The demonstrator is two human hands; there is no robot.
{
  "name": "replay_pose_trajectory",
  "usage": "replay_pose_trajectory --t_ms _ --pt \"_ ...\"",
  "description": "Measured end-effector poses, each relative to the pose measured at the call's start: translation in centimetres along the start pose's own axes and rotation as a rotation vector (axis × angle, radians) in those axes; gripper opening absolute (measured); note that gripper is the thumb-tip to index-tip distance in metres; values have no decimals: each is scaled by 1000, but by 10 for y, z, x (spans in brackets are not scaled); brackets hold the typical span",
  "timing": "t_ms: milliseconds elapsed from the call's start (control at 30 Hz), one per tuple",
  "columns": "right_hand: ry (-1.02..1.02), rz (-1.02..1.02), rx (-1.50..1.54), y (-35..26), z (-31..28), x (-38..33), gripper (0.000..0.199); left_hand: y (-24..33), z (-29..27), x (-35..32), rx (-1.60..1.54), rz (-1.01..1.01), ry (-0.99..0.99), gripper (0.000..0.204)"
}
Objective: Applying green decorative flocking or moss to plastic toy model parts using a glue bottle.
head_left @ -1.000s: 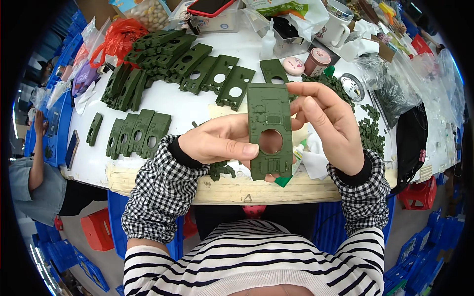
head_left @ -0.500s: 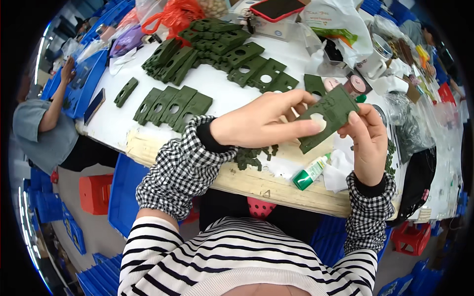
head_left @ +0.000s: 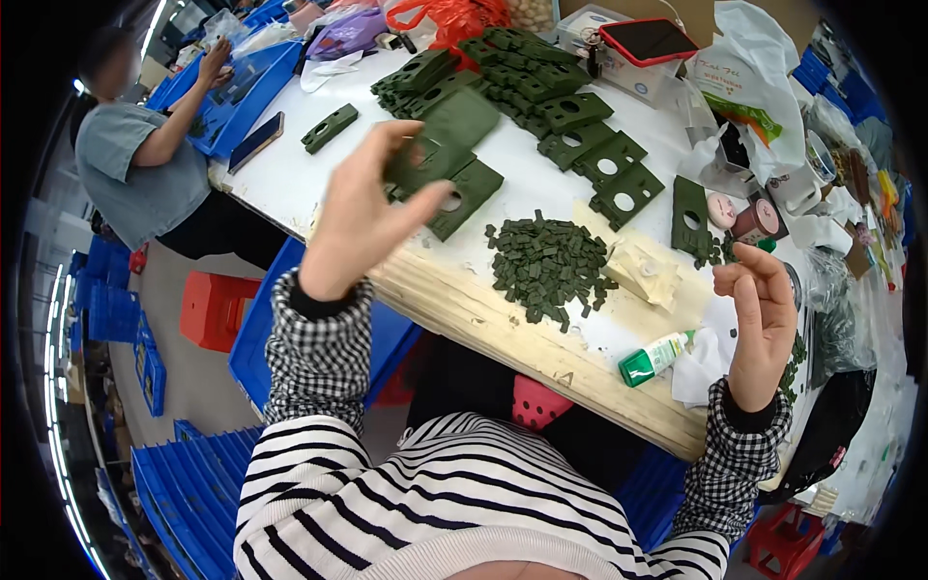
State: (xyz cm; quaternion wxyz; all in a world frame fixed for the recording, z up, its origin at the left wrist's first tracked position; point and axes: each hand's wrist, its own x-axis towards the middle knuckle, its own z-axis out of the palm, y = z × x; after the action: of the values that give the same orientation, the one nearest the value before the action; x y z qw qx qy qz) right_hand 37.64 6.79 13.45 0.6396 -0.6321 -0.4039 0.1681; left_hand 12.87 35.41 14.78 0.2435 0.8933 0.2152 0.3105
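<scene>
My left hand grips a dark green plastic model plate with a round hole, blurred by motion. It hovers over other green plates, one of which, a holed plate, shows beneath it on the table. My right hand is raised over the table's right side, fingers loosely curled and a little apart, with nothing visible in them. Below it lie a crumpled white tissue and a small green-and-white glue bottle. Between my hands spreads a heap of small dark green pieces.
Stacked green parts fill the table's far middle. A red-cased phone rests on a box; another phone lies near the left edge. Plastic bags and round tubs crowd the right. A person works at the left beside blue bins.
The green plate has left my right hand and moved left in my left hand to the other plates. My right hand has come away from it. The view has shifted, uncovering the small pieces.
</scene>
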Motion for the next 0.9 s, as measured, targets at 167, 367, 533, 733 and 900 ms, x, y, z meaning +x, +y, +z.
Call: replay_pose_trajectory --t_ms 167,367,533,733,900 --pt "-44 28 -61 -4 4 -2 20 -128 -77 -14 446 -392 -10 56" --pt "-50 21 -72 -3 5 -1 19 -196 -86 -12 576 -455 -115 58" --pt "-39 5 -85 -3 2 -2 18 -195 -74 -3 496 -496 -168 60" --pt "38 -39 -59 -2 -8 -1 17 -208 -90 8 -50 -497 -302 48" --pt "143 -92 -139 0 -33 15 17 -317 -132 18 534 -293 -8 60"
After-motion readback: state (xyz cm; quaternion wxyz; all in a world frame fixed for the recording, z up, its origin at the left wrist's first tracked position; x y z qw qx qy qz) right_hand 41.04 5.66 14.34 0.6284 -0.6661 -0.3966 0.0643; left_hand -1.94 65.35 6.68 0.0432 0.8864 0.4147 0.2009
